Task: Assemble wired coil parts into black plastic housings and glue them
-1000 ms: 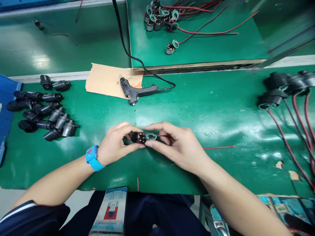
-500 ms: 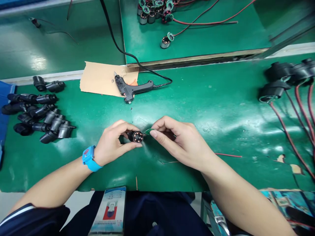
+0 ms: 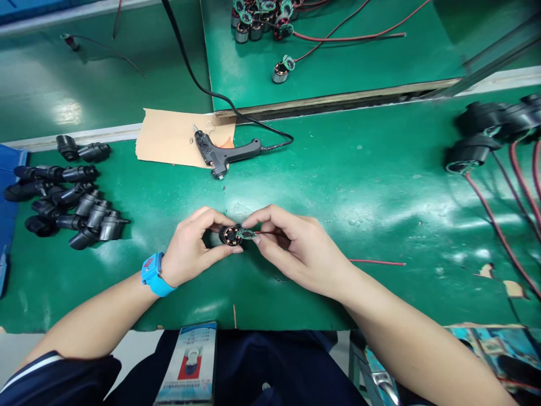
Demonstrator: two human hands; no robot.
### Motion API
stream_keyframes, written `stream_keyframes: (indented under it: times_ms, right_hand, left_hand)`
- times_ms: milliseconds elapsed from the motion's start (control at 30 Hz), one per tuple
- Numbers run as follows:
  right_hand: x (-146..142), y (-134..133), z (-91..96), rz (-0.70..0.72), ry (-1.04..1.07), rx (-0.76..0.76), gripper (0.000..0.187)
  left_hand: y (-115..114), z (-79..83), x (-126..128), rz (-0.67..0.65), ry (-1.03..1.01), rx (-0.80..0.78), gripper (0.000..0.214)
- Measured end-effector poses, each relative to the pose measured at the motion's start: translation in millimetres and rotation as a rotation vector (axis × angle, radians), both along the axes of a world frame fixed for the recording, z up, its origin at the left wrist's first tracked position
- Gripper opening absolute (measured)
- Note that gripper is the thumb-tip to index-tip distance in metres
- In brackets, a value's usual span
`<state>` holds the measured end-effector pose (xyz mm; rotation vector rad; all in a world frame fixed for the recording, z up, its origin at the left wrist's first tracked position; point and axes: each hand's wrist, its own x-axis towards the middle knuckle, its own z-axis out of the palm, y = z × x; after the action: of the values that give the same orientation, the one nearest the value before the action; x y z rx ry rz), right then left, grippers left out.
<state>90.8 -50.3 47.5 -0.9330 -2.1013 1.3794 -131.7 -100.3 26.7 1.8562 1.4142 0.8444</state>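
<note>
My left hand (image 3: 192,248) is closed round a small black motor (image 3: 230,234) with copper windings, held just above the green mat (image 3: 338,186). My right hand (image 3: 298,248) pinches a little green circuit board (image 3: 246,233) against the motor's open end. A thin red wire (image 3: 376,262) trails from under my right hand out to the right along the mat. A blue wristband (image 3: 155,274) is on my left wrist.
A black glue gun (image 3: 226,152) lies partly on a piece of cardboard (image 3: 169,138), its cord running up and away. Several black plastic housings (image 3: 71,197) are piled at left. Black round parts with red wires (image 3: 486,141) sit at right. More motors (image 3: 262,17) lie on the far bench.
My right hand has brought the green board back against the motor's end after lifting it slightly away. The view has shifted a little; both hands stay in the same place.
</note>
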Motion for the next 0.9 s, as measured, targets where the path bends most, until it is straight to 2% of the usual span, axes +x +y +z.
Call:
stream_keyframes:
  times_ms: [133,300,400,533,667,900]
  right_hand:
    - [-2,0,-2.4,-0.017,0.003,-0.079,0.013]
    - [-21,-5,-12.1,-0.09,0.031,-0.08,0.035]
    - [-27,-8,-16.8,-0.1,0.045,-0.123,0.03]
    - [-26,-8,-19.3,-0.058,0.104,-0.282,0.019]
    - [-25,-5,-18.4,-0.007,0.16,-0.417,0.026]
    - [-27,-6,-21.9,-0.016,0.157,-0.417,0.028]
  left_hand:
    - [1,0.3,0,-0.003,0.042,0.005,0.03]
    - [0,-0.5,2,-0.021,0.075,0.064,0.017]
    - [-1,-1.0,4,-0.019,0.098,0.099,0.013]
    - [-1,-1.2,4,-0.011,0.102,0.11,0.016]
    - [-1,-1.2,4,-0.008,0.107,0.107,0.015]
    - [-2,-2.3,4,-0.024,0.145,0.12,0.015]
